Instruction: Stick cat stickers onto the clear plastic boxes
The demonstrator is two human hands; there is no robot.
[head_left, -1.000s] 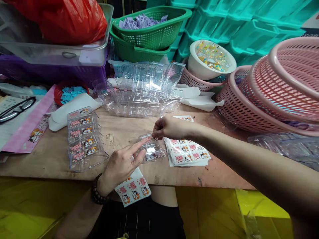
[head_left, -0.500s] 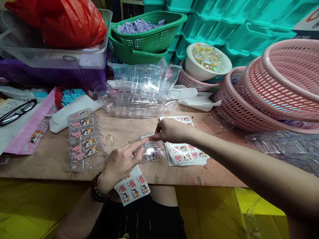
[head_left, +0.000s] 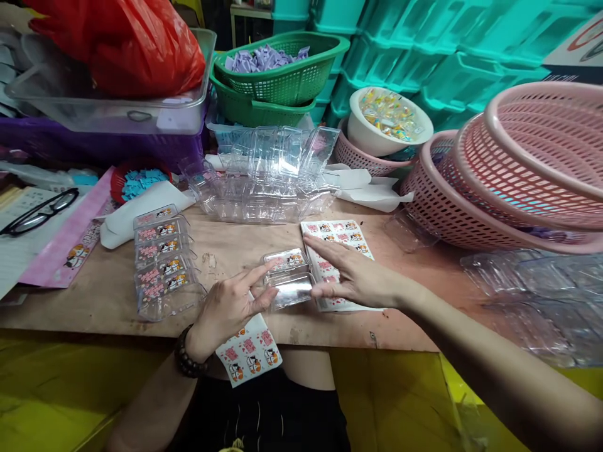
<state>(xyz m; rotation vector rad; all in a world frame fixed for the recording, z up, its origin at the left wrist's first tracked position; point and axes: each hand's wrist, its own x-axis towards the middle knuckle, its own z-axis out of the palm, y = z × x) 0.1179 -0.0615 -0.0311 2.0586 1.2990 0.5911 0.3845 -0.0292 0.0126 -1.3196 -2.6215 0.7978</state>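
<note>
A clear plastic box lies open on the wooden table, with cat stickers on its lid. My left hand touches the box's left side with thumb and index finger apart. Over the box's right side and the edge of the sticker stack, my right hand has its fingers stretched out and holds nothing. Below my left hand, a loose sticker sheet hangs at the table edge. To the left stands a row of stickered clear boxes.
Clear boxes are piled at the back middle, more at the right. Pink baskets, a white bowl and green baskets stand behind. Glasses and a red bowl are at the left.
My right hand has come off the box lid, its pinched fingers now spread. Stickers on the lid are uncovered. The view has shifted slightly.
</note>
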